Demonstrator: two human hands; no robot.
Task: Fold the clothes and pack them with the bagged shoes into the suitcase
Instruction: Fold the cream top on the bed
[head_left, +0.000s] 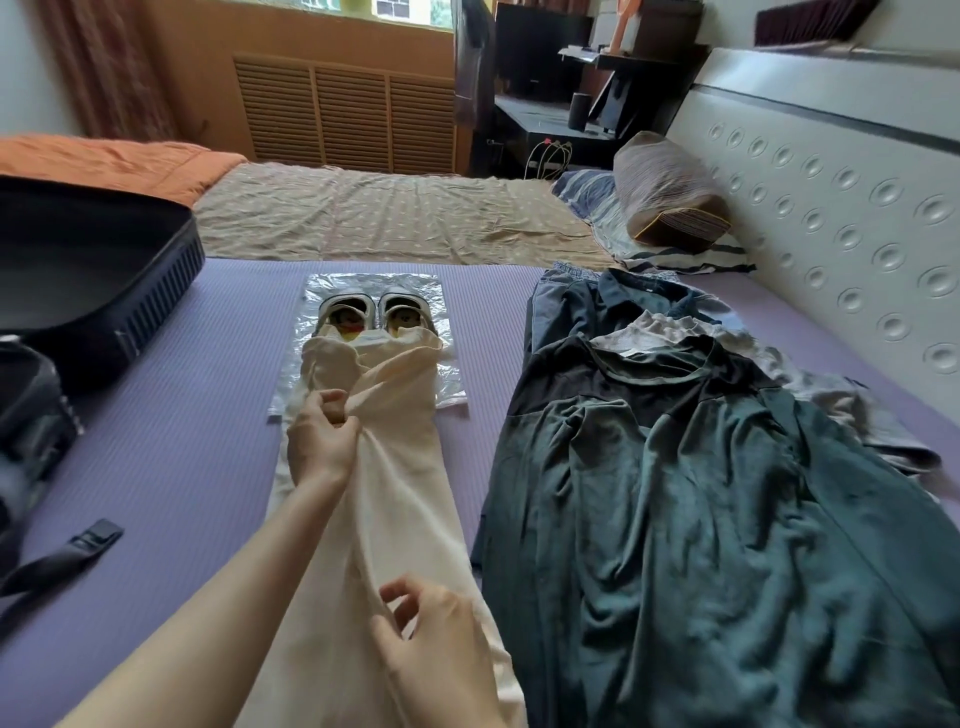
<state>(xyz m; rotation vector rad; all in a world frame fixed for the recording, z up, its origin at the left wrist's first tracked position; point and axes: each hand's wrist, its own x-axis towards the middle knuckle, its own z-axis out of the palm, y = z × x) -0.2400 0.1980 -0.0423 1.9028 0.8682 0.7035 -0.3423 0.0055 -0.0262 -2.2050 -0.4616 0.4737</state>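
A cream garment (395, 415) lies lengthwise on the purple mat, and its far end covers the near part of the shoes (371, 312) in a clear plastic bag (441, 296). My left hand (322, 436) grips a bunch of the cream cloth near its middle. My right hand (436, 644) pinches the same cloth at the near end. A pile of dark green, blue and pale clothes (691, 467) is spread out to the right. The open black suitcase (98, 270) sits at the left edge.
A black strap with a buckle (78, 545) trails from the suitcase's near half onto the purple mat (171, 441). Behind the mat lie a beige bedsheet (389, 213), an orange blanket and a striped pillow (670, 192). The white padded headboard (841, 208) runs along the right.
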